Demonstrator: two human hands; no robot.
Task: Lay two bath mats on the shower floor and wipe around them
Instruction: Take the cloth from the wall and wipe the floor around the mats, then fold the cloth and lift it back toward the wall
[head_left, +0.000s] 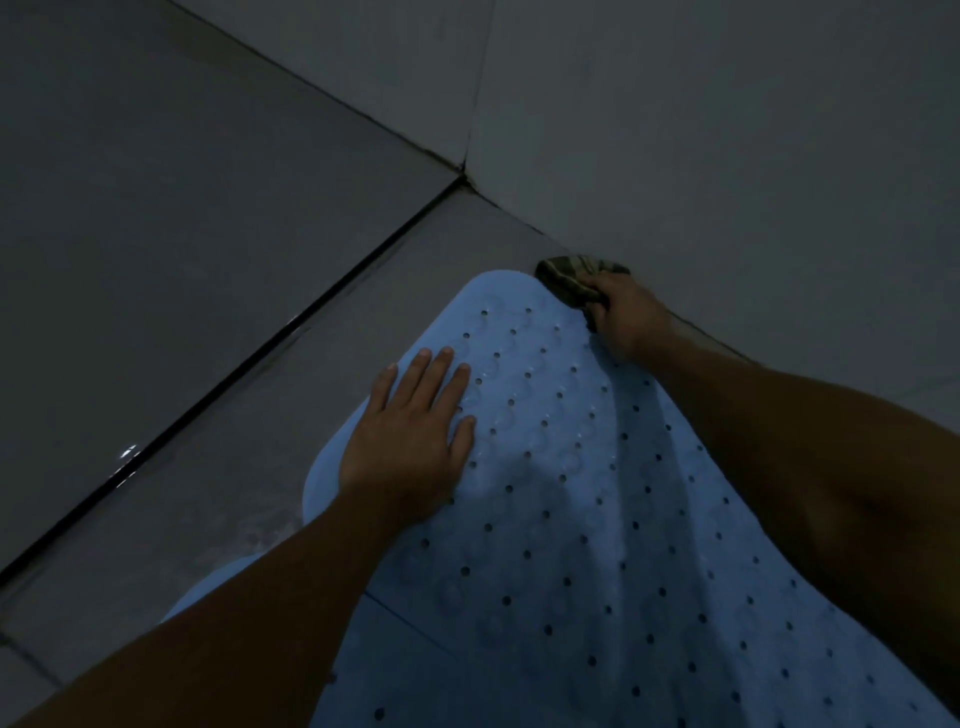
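Light blue bath mat (571, 493) with many small holes lies flat on grey tiled shower floor (363, 332), far rounded end near corner of walls. Second blue mat (208, 603) partly visible at lower left, mostly behind left forearm; cannot tell if two mats overlap. Left hand (410, 436) flat on first mat near its left edge, fingers straight, pressing down, grasping nothing. Right hand (628, 317) curled around dark patterned cloth (571, 278), held at mat's far right corner, against foot of grey wall (727, 156). Light dim.

Grey tiled walls (727, 130), dark grout line (260, 358), possibly wet
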